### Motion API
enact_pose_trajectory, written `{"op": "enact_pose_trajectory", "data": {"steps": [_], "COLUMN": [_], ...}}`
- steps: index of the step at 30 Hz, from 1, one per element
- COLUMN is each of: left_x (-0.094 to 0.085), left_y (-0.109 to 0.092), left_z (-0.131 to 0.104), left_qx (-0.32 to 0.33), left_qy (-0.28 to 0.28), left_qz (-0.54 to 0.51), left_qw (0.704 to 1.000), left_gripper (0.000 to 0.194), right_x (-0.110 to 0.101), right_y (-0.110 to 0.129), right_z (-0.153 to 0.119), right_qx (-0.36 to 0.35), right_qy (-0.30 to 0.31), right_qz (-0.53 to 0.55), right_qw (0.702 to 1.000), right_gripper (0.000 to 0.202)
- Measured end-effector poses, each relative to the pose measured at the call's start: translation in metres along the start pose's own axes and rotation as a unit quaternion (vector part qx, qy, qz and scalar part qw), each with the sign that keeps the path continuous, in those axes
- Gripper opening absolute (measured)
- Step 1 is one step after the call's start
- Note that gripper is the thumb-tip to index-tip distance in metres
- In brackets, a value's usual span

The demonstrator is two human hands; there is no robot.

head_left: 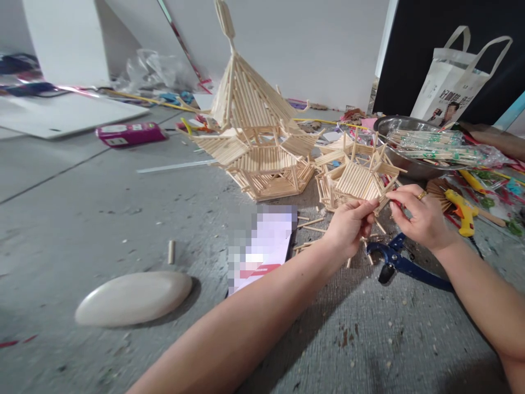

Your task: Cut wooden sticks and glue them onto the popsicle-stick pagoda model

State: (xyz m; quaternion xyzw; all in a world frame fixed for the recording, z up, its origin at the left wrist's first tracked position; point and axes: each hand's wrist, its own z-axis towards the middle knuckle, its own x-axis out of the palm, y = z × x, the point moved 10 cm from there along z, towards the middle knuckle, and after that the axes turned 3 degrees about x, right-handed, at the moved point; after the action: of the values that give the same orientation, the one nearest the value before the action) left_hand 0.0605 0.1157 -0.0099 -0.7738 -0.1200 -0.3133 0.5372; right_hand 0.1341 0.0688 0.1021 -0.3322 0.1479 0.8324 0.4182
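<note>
Grey floor [102, 224]; pale, spiky stick model [357, 179]

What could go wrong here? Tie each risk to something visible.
The left hand and right hand are at the front of the smaller model; a slip might loosen its sticks.
The taller model stands close beside it, so a bump could jar both.
The glue gun lies near the right hand; if hot (I can't tell), it could burn.

Purple packet [131, 134] lay on grey floor [102, 219] beside flat white board [74, 115]. Smooth pale oval object [135, 298] sat nearer the camera. Clear plastic [153, 71] was crumpled near the wall [320, 49]. White tote [441, 85] stood before black panel [418, 33], back right.
</note>
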Motion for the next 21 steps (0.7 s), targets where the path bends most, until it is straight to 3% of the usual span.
{"op": "enact_pose_trajectory", "data": {"steps": [6,13,16,19,21], "left_x": [0.002,0.001,0.0,-0.004,-0.006], "left_y": [0.0,0.0,0.001,0.001,-0.001], "left_z": [-0.001,-0.001,-0.002,-0.004,-0.006], "left_qx": [-0.001,-0.003,-0.006,0.0,0.006], "left_qy": [0.003,-0.012,-0.008,-0.001,0.013], "left_qz": [-0.005,0.0,0.0,0.011,0.033], "left_qw": [1.0,1.0,1.0,1.0,0.999], "left_gripper": [0.017,0.021,0.02,0.02,0.02], "right_x": [-0.001,-0.022,-0.039,-0.059,-0.066], "right_y": [0.0,-0.019,-0.053,-0.107,-0.148], "right_z": [-0.002,-0.013,-0.022,-0.041,-0.061], "right_qx": [-0.002,0.036,0.118,0.216,0.256], "right_qy": [0.007,-0.009,0.003,0.051,0.112], "right_qz": [0.001,-0.03,-0.085,-0.192,-0.24], "right_qw": [1.0,0.999,0.989,0.956,0.93], "right_gripper": [0.024,0.02,0.014,0.014,0.025]}}
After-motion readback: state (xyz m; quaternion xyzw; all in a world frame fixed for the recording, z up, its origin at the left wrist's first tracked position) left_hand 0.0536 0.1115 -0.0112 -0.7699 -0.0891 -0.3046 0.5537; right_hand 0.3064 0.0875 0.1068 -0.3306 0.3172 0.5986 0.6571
